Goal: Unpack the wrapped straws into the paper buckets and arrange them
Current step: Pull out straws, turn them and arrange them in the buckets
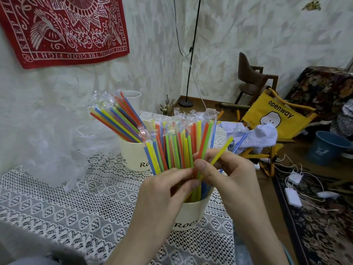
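Head view: a lace-covered table [57,203] carries two cream paper buckets. The near bucket [191,215] holds a dense bundle of wrapped straws [177,146] standing nearly upright, long axes vertical and fanned slightly, wrapper tips up. The far bucket [131,155] holds straws [118,119] leaning up and to the left. Crumpled clear plastic [57,161] lies at left. Both hands meet at the near bundle's lower part: the left hand [162,194] pinches several straws, and the right hand [227,175] pinches a single yellow straw [222,150] slanting up to the right. Hands hide the near bucket's rim; its lettering is partly cut off.
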